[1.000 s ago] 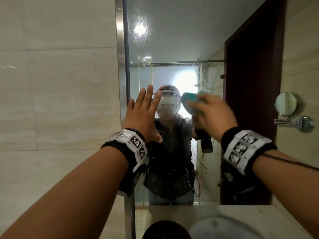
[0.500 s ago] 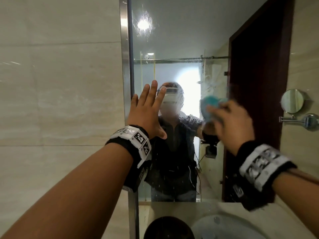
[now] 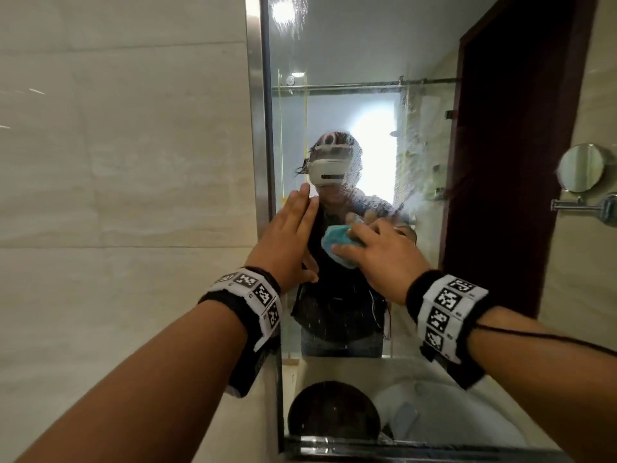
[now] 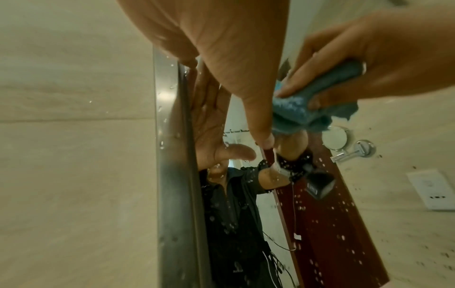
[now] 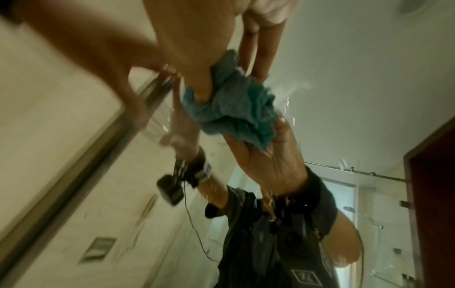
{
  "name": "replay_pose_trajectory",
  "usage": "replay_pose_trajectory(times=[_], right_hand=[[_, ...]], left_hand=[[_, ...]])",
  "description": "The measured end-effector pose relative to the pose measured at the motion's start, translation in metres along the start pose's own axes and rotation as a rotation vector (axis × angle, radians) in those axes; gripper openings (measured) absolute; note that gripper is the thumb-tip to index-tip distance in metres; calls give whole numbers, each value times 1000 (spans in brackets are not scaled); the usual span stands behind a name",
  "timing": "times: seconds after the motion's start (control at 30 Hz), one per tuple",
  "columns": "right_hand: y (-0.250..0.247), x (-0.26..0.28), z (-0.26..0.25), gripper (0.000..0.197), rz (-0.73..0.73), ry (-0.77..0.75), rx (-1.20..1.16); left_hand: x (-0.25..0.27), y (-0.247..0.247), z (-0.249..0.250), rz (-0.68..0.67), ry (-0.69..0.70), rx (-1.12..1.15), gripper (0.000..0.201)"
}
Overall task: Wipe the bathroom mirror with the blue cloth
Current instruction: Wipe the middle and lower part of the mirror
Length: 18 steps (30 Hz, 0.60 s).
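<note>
The bathroom mirror (image 3: 350, 55) fills the middle of the head view, with water drops and smears on its glass. My left hand (image 3: 295, 228) lies flat against the mirror next to its steel left frame (image 3: 255, 128), fingers straight and pointing up. Just to its right, my right hand (image 3: 370, 252) grips the bunched blue cloth (image 3: 337, 243) and presses it on the glass. In the left wrist view the cloth (image 4: 295, 109) is pinched by the right hand (image 4: 381, 58). In the right wrist view the thumb digs into the cloth (image 5: 236, 111).
A beige tiled wall (image 3: 117, 195) runs left of the frame. A small round mirror on an arm (image 3: 582, 167) sticks out from the right wall. Below are a white basin (image 3: 450, 419) and a dark round object (image 3: 334, 412). A dark red door (image 3: 507, 162) shows in the reflection.
My right hand has swept the cloth from the right of the reflected head down and left, ending beside the left hand. The left hand has stayed flat on the glass.
</note>
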State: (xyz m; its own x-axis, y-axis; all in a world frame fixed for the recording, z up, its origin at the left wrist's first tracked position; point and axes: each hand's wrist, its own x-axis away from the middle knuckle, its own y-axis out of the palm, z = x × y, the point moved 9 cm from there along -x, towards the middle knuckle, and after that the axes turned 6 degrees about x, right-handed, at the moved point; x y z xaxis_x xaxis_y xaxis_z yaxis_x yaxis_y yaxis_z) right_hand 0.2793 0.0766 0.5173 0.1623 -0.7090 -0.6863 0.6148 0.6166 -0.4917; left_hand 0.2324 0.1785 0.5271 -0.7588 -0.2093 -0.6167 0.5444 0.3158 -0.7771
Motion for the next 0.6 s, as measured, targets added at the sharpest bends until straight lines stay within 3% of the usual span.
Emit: replay_pose_trajectory(times=[0.07,0.13,0.2,0.23,0.33,0.43,0.5,0.6], right_hand=[[-17,-24,30,55,-8,104,-28],[-37,-48,81,44,99,371,-90],[-42,-57,88,41,168,476,-134],[-38,-57,75,43,153,457,-152],[-10,-28,5,50,106,161,-135],[4,-13,-10,56,27,-30,-53],[-8,-36,15,51,16,34,-52],[-34,-70,73,45,140,361,-108]], left_hand=[[0,6,-2,-13,-27,-63,133],[0,9,-2,0,-60,-99,135],[1,10,-1,10,-89,-114,136],[2,10,0,9,-100,-126,135],[4,7,1,12,-118,-141,134],[4,7,1,3,-120,-137,134],[4,8,0,-5,-123,-140,136],[3,10,-1,0,-120,-155,138]])
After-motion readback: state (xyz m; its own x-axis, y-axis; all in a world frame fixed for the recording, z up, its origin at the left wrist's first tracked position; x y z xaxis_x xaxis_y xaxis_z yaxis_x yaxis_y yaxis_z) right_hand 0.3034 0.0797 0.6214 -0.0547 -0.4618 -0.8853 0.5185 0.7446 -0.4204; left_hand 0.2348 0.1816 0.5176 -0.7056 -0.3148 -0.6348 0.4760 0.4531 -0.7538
